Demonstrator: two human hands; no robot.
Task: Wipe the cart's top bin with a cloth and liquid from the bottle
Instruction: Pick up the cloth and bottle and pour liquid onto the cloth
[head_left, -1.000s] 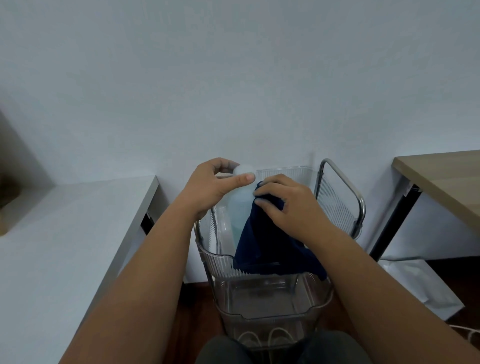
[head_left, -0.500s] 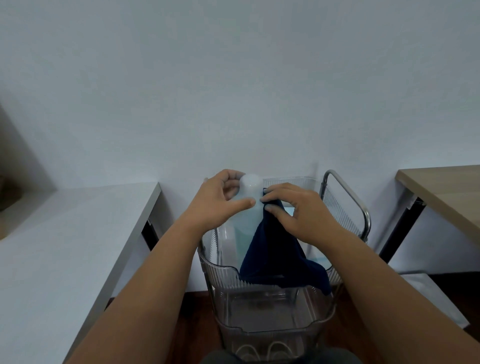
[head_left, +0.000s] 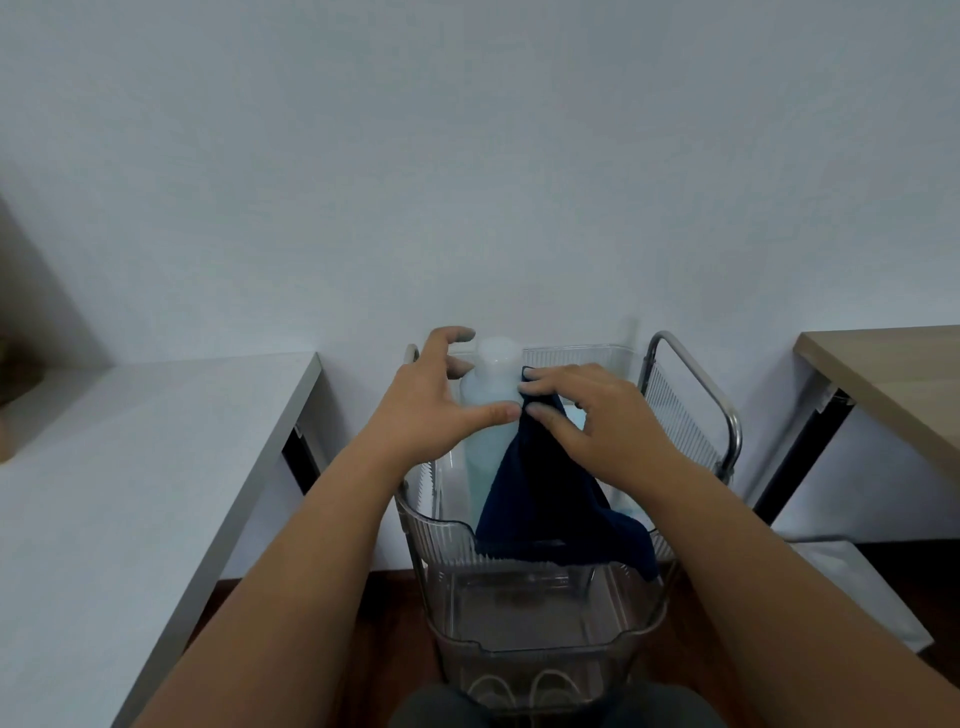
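1. Wetting the cloth is the step in hand, by judgement: the person's right hand (head_left: 597, 415) pinches a dark blue cloth (head_left: 545, 499) at its top corner and holds it against the neck of the bottle (head_left: 491, 415); no wiping has begun.
2. Left hand (head_left: 428, 410): fingers spread and loosely curved around the bottle's upper part, thumb lying across its front. Whether the fingers press on the bottle or only hover near it cannot be told.
3. Bottle: translucent, pale blue liquid inside, white cap (head_left: 496, 351) apparently on; stands upright at the near-left of the top bin.
4. Top bin (head_left: 441, 530): clear ribbed plastic, uppermost on the cart (head_left: 691, 395). Contents: the bottle, the hanging cloth, which drapes over the front rim, and a pale blue patch at the right, unidentifiable.
5. Lower bin (head_left: 545, 634): clear, nothing discernible inside.
6. Next move, by judgement: the cap must come off or open, then the bottle is tipped so liquid meets the cloth; that calls for a firm left-hand grasp and the cloth kept bunched at the mouth.
7. Surroundings: white table (head_left: 130, 467) left, wooden table (head_left: 893, 379) right.
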